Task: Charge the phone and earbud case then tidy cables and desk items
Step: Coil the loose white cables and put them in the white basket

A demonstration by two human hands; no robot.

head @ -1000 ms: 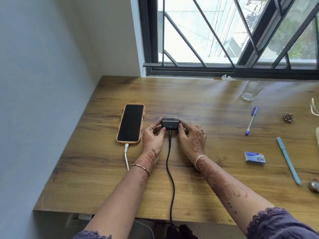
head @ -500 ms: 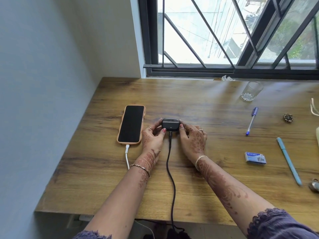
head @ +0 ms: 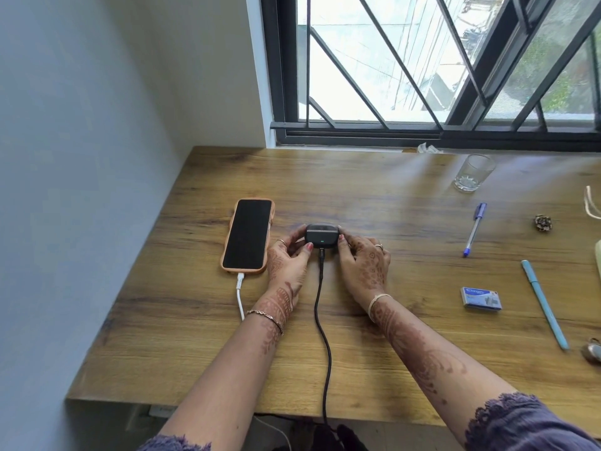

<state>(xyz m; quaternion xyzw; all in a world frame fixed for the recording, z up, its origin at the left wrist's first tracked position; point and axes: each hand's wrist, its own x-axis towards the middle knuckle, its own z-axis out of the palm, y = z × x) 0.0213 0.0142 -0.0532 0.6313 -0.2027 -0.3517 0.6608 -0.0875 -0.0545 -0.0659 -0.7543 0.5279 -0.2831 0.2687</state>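
The earbud case [head: 320,237] sits just right of the phone [head: 247,236], gripped at its sides by curled fingers of the left hand [head: 287,263] and right hand [head: 365,265]. A black cable [head: 319,320] seems plugged in.

The counter [head: 390,196] is grained brown. The phone [head: 247,237] is edged orange, the earbud case [head: 320,236] coloured black. The left hand [head: 287,263] and right hand [head: 364,263] are patterned with henna.

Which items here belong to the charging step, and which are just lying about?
In use: earbud case, held by left hand and right hand, black cable plugged in; phone on white cable.
Lying about: glass, blue-capped pen, light blue pen, small box.
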